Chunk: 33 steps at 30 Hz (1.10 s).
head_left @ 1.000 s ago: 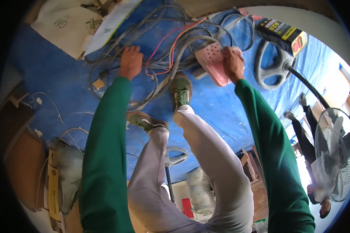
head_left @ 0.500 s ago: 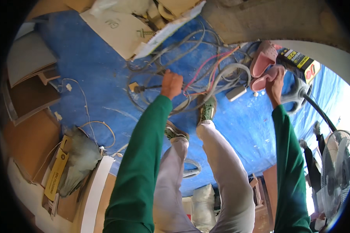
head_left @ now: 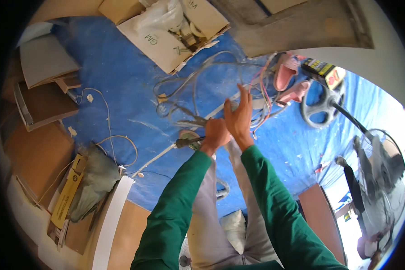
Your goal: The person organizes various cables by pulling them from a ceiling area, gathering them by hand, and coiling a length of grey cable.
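My left hand [head_left: 216, 134] is closed around a grey cable, and a short length ending in a dark plug [head_left: 182, 143] sticks out to its left. Just right of it, almost touching, is my right hand [head_left: 239, 118] with its fingers stretched up and apart; whether its palm touches a cable is hidden. Beyond both hands a loose tangle of grey cables [head_left: 195, 74] spreads over the blue floor sheet [head_left: 121, 81]. Pink and red wires [head_left: 264, 92] run through the tangle at the right. Two pink slippers [head_left: 285, 74] lie next to these wires.
An open cardboard box [head_left: 150, 38] with plastic bags stands at the far side. Far right are a yellow-and-black box [head_left: 324, 72] and the grey base of a standing fan [head_left: 323, 105]. Brown boards [head_left: 45, 105] and a grey sack [head_left: 94, 180] line the left.
My right hand has left the pink slipper and come left beside my left hand. My left hand has drawn the cable and plug nearer to me. The slippers lie apart from my hands.
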Each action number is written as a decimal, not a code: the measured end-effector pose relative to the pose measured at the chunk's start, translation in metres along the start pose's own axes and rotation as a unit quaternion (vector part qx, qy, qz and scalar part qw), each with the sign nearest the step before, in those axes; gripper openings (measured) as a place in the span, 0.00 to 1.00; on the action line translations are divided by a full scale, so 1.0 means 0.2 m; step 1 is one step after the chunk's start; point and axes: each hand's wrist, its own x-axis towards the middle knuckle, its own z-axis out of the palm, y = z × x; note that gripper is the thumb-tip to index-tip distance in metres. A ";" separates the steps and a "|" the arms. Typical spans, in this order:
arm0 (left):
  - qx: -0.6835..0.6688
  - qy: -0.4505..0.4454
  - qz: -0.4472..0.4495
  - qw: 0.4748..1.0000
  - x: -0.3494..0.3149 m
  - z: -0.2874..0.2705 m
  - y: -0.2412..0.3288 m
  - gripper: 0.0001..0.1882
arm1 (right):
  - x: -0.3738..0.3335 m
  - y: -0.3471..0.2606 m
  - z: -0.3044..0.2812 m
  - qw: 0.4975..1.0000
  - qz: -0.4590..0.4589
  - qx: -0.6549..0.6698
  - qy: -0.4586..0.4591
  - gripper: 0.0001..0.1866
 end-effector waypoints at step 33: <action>-0.153 0.415 -0.209 0.872 -2.78 -1.13 1.70 0.11 | -2.12 0.79 -2.49 0.970 0.213 -0.035 -0.113 0.24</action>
